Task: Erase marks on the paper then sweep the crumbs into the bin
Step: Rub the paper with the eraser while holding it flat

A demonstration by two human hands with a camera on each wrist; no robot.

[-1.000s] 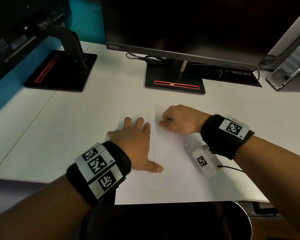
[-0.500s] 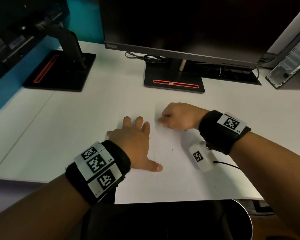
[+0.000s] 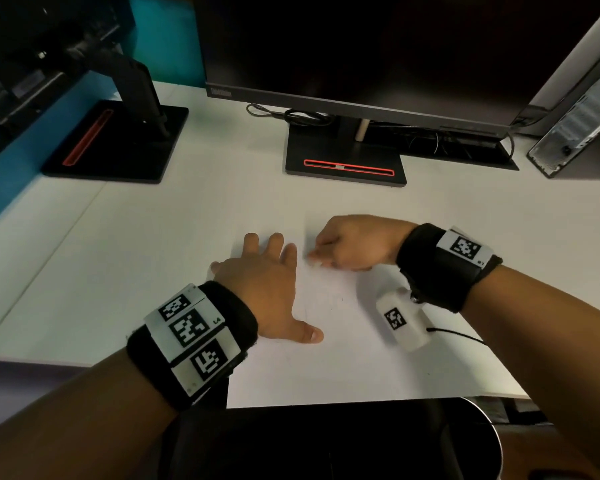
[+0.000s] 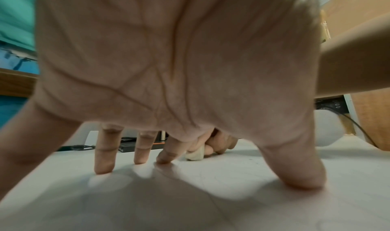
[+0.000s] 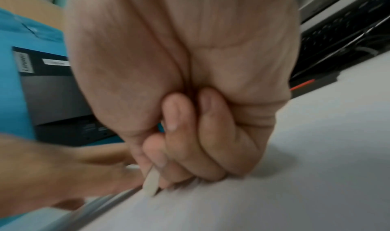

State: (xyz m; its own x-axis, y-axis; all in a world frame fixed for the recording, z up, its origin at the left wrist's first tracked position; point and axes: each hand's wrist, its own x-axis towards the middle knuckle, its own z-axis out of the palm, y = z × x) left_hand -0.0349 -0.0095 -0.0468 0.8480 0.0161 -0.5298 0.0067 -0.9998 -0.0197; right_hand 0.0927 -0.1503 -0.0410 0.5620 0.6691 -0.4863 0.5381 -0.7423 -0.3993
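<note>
Left hand (image 3: 267, 289): fingers spread, pressed flat on the white sheet of paper (image 3: 343, 358), thumb out toward the near edge.
Right hand (image 3: 357, 242): curled, pinching a small cream-white eraser (image 4: 195, 154) between thumb and fingertips.
Eraser: tip down on the paper, just beside the left hand's index finger.
Paper: flat on the white surface (image 3: 136, 237), faint pencil marks between the hands.
Bin (image 3: 478, 441): dark, below the surface's near edge.

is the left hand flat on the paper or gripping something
Flat and holding nothing. The left hand is spread with straight fingers and thumb pressing on the paper, while the right hand pinches the eraser.
</note>
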